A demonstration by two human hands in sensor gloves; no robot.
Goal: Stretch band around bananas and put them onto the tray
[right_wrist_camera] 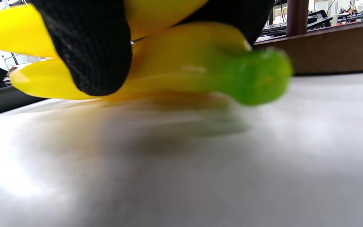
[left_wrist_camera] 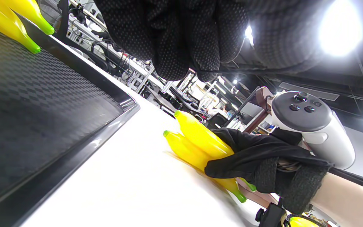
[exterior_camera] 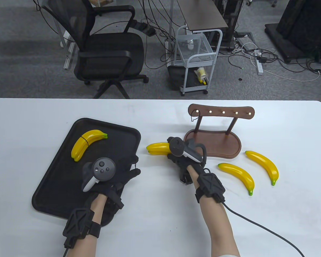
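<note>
My right hand grips a pair of yellow bananas lying side by side just above the white table, right of the black tray. Its fingers curl round the pair and hide the middle. From the left wrist, the same pair shows in the right hand. A banded pair of bananas lies on the tray's far part. My left hand hovers over the tray's right side, fingers loose and holding nothing. Two single bananas lie at the right.
A brown wooden rack with a row of hooks stands just behind my right hand; a thin dark band hangs from its left hook. Beyond the table's far edge stand an office chair and a white cart.
</note>
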